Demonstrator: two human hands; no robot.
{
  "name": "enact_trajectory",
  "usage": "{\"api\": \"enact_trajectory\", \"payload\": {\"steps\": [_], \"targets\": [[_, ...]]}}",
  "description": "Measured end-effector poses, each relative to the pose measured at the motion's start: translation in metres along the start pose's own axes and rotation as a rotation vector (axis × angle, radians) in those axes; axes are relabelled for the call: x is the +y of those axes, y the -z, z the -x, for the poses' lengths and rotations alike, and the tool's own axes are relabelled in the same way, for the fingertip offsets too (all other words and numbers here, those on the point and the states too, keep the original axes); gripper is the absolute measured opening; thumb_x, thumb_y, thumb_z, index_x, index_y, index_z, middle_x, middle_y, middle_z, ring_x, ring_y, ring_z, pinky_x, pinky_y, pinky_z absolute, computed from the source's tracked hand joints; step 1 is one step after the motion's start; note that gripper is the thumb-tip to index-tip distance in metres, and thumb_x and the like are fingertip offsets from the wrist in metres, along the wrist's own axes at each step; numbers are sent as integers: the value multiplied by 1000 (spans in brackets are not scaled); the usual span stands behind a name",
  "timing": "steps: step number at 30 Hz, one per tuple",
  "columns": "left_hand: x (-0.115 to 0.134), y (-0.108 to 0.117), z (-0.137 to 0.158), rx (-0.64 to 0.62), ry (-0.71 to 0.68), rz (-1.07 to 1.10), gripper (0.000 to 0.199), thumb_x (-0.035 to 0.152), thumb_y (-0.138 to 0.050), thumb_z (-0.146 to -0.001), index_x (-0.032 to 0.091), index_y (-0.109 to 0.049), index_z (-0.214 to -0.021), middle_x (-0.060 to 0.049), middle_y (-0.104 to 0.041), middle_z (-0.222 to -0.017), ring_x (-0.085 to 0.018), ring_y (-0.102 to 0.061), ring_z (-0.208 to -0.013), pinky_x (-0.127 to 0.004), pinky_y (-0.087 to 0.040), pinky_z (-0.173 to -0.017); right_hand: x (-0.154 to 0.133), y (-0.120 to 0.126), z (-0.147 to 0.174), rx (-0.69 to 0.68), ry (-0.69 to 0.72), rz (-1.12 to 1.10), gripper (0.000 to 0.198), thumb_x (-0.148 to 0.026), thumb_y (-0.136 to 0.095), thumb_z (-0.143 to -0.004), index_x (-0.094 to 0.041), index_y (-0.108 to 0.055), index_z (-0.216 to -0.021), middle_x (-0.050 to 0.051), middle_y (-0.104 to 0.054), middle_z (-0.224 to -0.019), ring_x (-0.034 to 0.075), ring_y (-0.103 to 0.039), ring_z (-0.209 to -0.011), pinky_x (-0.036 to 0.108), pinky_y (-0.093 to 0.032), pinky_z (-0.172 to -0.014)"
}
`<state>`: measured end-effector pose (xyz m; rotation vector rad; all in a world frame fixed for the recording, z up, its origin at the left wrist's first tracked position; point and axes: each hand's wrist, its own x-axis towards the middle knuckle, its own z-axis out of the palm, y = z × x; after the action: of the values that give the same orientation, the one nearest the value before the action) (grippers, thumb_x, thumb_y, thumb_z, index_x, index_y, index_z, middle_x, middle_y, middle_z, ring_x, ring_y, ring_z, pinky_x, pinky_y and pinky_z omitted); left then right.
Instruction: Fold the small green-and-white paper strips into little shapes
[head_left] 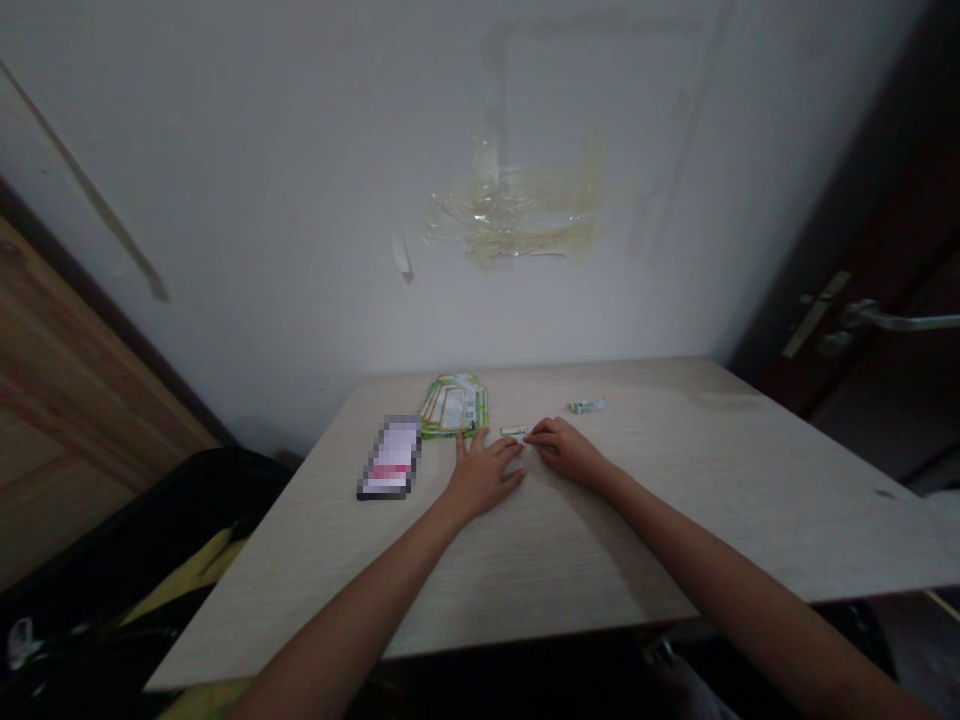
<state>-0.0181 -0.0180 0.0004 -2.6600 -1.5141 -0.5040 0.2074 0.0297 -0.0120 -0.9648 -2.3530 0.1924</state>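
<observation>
Paper strip (514, 430) lies just below the frame's centre, apparently steadied by my spread left hand (484, 476) on the desk (525, 570), while my right hand (568, 453) bunches its fingers at one end, its grip impossible to tell.

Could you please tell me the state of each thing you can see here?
Left hand: on the table, fingers spread.
Right hand: fingers bunched at the small strip; grip unclear.
Small strip: lying flat, partly covered.
Green-and-white sheets: overlapping in a loose stack.
Phone: lying flat, screen lit, content pixelated.
Small green-and-white piece: lying apart, apparently creased.
Tape: wrinkled, stuck to the wall.
</observation>
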Motion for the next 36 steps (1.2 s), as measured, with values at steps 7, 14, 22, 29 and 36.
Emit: {"api": "enact_trajectory", "payload": {"steps": [7, 14, 22, 29, 36], "targets": [[2, 3, 0, 5, 79, -46, 49, 63, -48, -89, 45, -54, -133, 3, -54, -145, -43, -33, -138, -78, -7, -109, -3, 1, -1, 0, -12, 20, 34, -10, -57, -86, -19, -72, -115, 10, -66, -107, 21, -58, -101, 36, -47, -93], [3, 4, 1, 32, 100, -67, 48, 67, -47, -87, 50, -55, -131, 6, -55, -144, -46, -29, -139, -81, 0, -106, -2, 2, 0, 1, -4, 16, 34, -10, -56, -86, -19, -72, -115, 10, -66, -108, 21, -58, -102, 36, -48, -92], [6, 3, 4, 41, 113, -68, 47, 66, -45, -89, 49, -55, -132, 7, -53, -145, -48, -27, -139, -81, 6, -105, 0, 0, 0, -1, -1, 6, 34, -9, -56, -86, -20, -72, -114, 10, -66, -107, 21, -58, -101, 37, -48, -92], [4, 1, 3, 23, 123, -69, 49, 67, -45, -88, 51, -53, -133, 5, -53, -146, -49, -28, -139, -82, 3, -104, -1, 0, 0, 13, -5, -15, 33, -10, -55, -87, -20, -71, -115, 10, -66, -107, 21, -58, -102, 37, -48, -92], [5, 0, 3, 23, 130, -78, 49, 66, -46, -87, 50, -53, -134, 6, -52, -147, -49, -28, -139, -81, 3, -105, -2, 1, 0, 13, -13, -23, 33, -10, -56, -87, -20, -71, -115, 10, -66, -108, 20, -58, -103, 37, -48, -93]]}}
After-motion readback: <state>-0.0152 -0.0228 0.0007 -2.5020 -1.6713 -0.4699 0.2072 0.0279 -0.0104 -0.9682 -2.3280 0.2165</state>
